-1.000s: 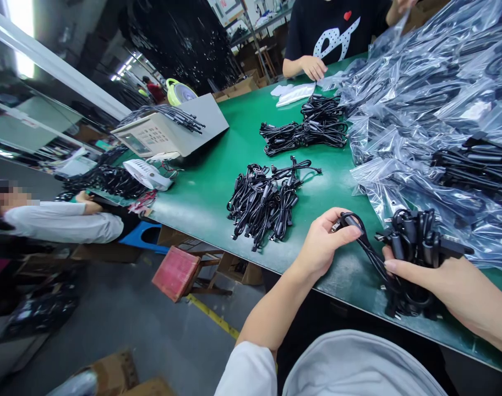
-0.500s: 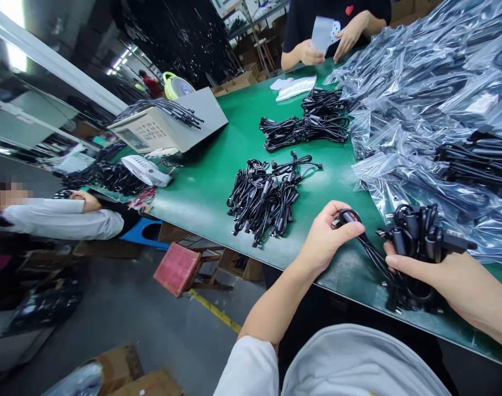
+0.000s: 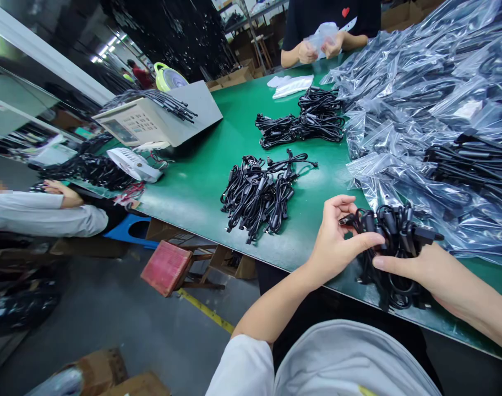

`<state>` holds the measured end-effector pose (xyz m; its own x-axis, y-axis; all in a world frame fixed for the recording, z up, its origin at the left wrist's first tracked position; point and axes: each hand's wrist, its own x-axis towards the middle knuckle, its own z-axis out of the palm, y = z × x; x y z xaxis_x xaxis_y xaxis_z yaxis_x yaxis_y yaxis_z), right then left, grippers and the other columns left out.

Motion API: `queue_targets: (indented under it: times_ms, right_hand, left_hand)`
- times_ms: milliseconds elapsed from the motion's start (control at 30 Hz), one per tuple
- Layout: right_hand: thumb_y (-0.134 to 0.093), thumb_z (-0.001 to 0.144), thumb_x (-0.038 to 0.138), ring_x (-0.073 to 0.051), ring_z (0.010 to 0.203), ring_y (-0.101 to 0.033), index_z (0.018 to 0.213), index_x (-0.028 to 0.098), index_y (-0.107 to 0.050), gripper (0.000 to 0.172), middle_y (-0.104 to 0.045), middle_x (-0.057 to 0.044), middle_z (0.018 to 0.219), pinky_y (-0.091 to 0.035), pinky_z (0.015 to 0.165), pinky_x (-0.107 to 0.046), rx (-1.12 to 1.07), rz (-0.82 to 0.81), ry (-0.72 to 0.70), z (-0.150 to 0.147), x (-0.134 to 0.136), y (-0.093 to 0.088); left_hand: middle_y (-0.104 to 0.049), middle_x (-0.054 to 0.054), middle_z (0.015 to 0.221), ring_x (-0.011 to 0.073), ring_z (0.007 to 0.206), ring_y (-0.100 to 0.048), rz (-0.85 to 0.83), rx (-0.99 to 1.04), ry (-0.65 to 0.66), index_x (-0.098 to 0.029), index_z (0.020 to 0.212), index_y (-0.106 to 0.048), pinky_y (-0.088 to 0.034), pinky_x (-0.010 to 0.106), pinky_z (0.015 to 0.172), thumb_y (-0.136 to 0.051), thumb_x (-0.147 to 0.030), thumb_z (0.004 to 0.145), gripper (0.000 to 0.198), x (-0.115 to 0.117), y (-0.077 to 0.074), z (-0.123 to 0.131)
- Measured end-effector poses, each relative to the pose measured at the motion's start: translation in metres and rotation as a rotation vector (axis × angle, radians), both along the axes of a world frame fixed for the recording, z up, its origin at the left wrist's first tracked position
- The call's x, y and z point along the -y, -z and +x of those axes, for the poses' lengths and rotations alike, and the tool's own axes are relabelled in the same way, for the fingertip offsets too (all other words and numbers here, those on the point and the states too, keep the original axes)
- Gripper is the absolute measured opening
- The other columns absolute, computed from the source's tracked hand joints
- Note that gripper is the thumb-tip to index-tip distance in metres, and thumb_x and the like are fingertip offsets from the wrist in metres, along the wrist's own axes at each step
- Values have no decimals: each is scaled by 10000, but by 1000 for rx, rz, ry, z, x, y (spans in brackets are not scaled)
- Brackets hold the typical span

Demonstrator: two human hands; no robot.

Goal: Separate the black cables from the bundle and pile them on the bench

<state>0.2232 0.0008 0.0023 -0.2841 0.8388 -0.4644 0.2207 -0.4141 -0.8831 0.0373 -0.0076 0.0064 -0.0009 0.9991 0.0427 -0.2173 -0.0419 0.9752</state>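
My right hand (image 3: pixel 420 267) grips a bundle of black cables (image 3: pixel 393 236) just above the near edge of the green table (image 3: pixel 201 181). My left hand (image 3: pixel 337 236) is closed on one cable of that bundle, thumb and fingers pinching its plug end right beside the bundle. A loose pile of black cables (image 3: pixel 259 192) lies on the table to the left of my hands. A second pile of black cables (image 3: pixel 304 115) lies farther back.
A heap of clear bags holding cables (image 3: pixel 424 99) covers the table's right side. A beige machine (image 3: pixel 156 118) with cables on top stands at the left. A person in a black shirt (image 3: pixel 329 22) handles a bag opposite. Another person's sleeve (image 3: pixel 40 214) lies at the left.
My left hand has moved right, bringing the cable end up against the bundle in my right hand. The person opposite has lifted a clear bag in both hands.
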Motion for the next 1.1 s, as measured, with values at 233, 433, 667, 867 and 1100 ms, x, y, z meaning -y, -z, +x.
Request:
queue_targets:
  times_ms: [233,433,667,867,1100]
  right_hand:
    - [-894,570,429,-368,1063,-700,956,274,-821,422,-816,-46,1006,-524,960,-480,-38,-95,30,-2,-2,-9]
    - [-855,565,321,-281,813,-682,798,247,-790,253,-754,-2,744,-529,824,-410,-65,-84,29,-6,-1,-15]
    - [-854,587,284,-261,854,-701,924,241,-816,342,-801,-28,906,-533,854,-388,-172,-115,53,-8,3,-21]
    - [-878,592,302,-259,796,-675,841,249,-798,267,-764,-8,780,-525,759,-372,-162,-124,-12,-6,3,-20]
    - [-916,543,279,-279,887,-716,872,308,-819,344,-812,15,873,-557,856,-393,-256,-129,115,-11,5,-17]
  left_hand:
    - [-602,47,1100,122,897,-601,120,-10,81,-212,1117,-684,-557,226,737,-771,-372,895,287,3,4,-5]
    - [-621,54,1088,127,872,-614,97,-55,50,-202,1104,-701,-568,229,724,-785,-409,874,321,4,3,-2]
    - [-631,3,844,91,665,-609,-51,33,65,-179,1103,-665,-553,227,624,-815,-439,838,401,2,3,-3]
    - [-625,-2,813,100,669,-615,-80,-7,36,-166,1049,-667,-521,223,593,-844,-488,787,451,2,-1,-3]
    - [-632,-3,854,88,650,-613,-55,-55,81,-180,1100,-642,-543,252,660,-801,-490,845,432,2,2,2]
